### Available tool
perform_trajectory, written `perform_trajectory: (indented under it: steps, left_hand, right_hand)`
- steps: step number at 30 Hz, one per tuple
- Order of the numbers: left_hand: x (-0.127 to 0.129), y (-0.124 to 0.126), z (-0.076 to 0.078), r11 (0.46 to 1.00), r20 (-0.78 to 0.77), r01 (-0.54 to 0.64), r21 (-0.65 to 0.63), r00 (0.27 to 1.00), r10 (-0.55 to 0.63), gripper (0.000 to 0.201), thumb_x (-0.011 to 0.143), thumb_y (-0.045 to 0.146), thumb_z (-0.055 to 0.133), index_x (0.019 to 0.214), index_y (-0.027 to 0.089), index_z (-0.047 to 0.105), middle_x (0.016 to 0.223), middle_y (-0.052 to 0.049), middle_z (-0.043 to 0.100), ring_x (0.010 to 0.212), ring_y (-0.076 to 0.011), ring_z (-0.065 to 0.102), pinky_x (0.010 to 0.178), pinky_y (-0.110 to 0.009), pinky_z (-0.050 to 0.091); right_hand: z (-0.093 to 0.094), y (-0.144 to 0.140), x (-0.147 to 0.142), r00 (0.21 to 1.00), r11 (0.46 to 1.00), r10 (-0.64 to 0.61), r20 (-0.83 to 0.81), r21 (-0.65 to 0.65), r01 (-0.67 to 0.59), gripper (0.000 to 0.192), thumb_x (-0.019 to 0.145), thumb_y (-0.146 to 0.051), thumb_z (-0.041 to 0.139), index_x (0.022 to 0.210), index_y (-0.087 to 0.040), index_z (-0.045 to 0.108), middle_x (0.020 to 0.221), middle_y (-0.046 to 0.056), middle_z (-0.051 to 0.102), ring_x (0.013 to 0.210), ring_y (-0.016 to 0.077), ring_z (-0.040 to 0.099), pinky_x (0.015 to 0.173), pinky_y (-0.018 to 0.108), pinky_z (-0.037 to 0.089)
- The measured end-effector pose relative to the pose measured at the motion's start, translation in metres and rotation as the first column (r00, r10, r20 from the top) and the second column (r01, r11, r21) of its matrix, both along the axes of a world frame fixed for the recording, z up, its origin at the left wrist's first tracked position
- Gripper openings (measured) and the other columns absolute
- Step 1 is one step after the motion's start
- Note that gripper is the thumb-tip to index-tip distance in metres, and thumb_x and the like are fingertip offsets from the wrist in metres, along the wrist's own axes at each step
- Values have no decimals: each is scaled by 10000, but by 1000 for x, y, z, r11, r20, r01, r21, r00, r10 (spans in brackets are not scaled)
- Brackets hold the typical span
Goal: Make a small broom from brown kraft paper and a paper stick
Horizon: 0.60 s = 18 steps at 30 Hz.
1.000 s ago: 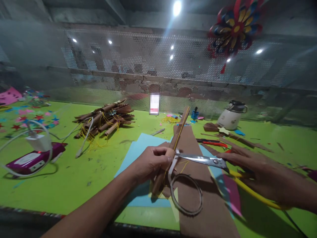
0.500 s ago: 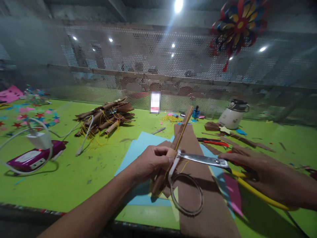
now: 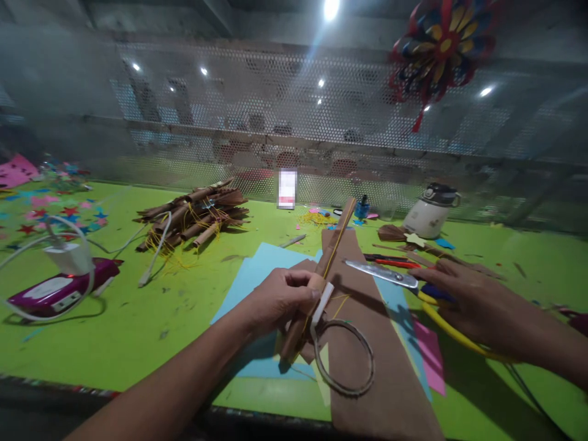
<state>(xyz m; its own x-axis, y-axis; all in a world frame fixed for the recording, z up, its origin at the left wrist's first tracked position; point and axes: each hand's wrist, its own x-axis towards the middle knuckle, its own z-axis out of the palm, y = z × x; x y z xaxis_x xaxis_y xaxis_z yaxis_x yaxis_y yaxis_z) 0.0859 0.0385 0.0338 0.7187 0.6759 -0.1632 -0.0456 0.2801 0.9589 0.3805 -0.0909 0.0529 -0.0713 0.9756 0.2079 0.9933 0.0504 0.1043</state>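
- Left hand (image 3: 294, 297): thumb and fingers pinched together around the brown paper roll (image 3: 331, 252), gripping it below its middle.
- Brown paper roll: held aslant over the middle of the work area, its upper end leaning away and to the right, its lower end near the front edge; a yellow thread (image 3: 329, 261) runs along its length.
- Right hand (image 3: 478, 306): fingers curled about the yellow handles of the scissors (image 3: 383, 274); the exact finger placement in the loops cannot be told.
- Scissors: blades lying together, tip pointing left toward the roll but apart from it, above the brown paper sheet (image 3: 367, 404).
- Tape ring (image 3: 370, 362): over the brown paper sheet, nearer the viewer than the scissors; a white strip (image 3: 323, 303) rises from its left side to the roll, near the left thumb.
- Underlying papers: a light blue sheet (image 3: 243, 288) partly beneath the left hand; a pink sheet (image 3: 430, 358) to the right of the brown one.
- Red-handled tool (image 3: 395, 263): behind the scissors' blades, partly covered.
- Left part of the green table (image 3: 151, 355): a pile of brown rolls (image 3: 202, 220) with loose yellow threads; nearer the viewer, a purple power strip (image 3: 50, 298) bearing a white charger (image 3: 68, 258); farther left, scattered paper stars (image 3: 68, 211).
- Rear right: a white jug (image 3: 425, 217) with a dark lid and, to its left, a small blue bottle (image 3: 362, 210).
- Background: a perforated screen (image 3: 257, 98); a flower-shaped ornament (image 3: 445, 49) hangs at upper right.
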Motion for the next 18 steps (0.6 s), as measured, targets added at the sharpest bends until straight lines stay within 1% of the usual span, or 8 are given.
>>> perform_trajectory:
  steps: [2,4,6,8,11,14,16,18]
  left_hand:
    - [0,0,-1,999,26,-25,-34,999,26,164,579,182,680,730,125,656,595,-45,611,518,-159,575,506,-280,460]
    - [1,2,-3,997,78,-51,-60,995,56,171,611,201,693,761,130,651,624,-45,618,538,-161,591,538,-293,480]
    - [0,5,-5,995,108,-77,-68,991,84,227,633,217,706,841,138,660,695,-55,639,580,-164,608,578,-304,493]
    - [0,7,-7,992,102,-101,-72,989,108,291,644,240,715,915,148,664,750,-65,651,607,-166,615,590,-302,492]
    - [-2,9,-9,986,79,-144,-84,985,151,335,640,260,725,949,149,660,731,-58,645,591,-151,601,560,-268,471]
    - [-4,10,-10,980,88,-168,-104,980,177,328,644,259,722,944,149,649,703,-47,632,571,-135,582,542,-248,455]
    - [-4,10,-9,977,98,-190,-94,975,199,279,648,237,712,902,141,646,704,-49,630,576,-131,579,550,-246,453]
    - [-3,9,-9,974,112,-212,-75,969,219,230,649,208,699,859,130,645,712,-55,634,593,-132,583,571,-249,458]
  right_hand:
    - [-4,5,4,994,995,-104,47,10,103,460,806,-254,464,1253,-191,547,1112,174,570,912,313,600,698,400,469]
    - [-9,12,3,982,983,-185,42,9,185,451,799,-272,477,1231,-176,561,1049,163,604,877,308,609,668,373,451]
    - [-13,23,-1,973,973,-231,-16,-10,231,406,802,-293,475,1178,-189,589,1008,135,636,862,290,615,641,333,436]
    - [-19,40,-7,955,960,-281,-92,-36,278,351,809,-324,470,1092,-187,627,970,114,664,838,273,622,618,303,420]
    - [-23,72,-12,900,919,-394,-185,-42,393,342,806,-329,484,1008,-120,665,941,161,685,865,293,626,650,314,417]
    - [-19,100,-15,878,901,-421,-228,4,433,387,803,-314,511,1064,-62,645,1023,210,667,965,315,602,730,334,423]
    - [-13,110,-19,884,909,-395,-250,32,416,384,792,-279,533,1085,-56,640,1074,212,652,1026,316,576,788,343,418]
    - [-5,112,-32,896,928,-341,-286,51,369,336,793,-258,539,1045,-75,666,1065,195,661,1027,304,576,814,343,415]
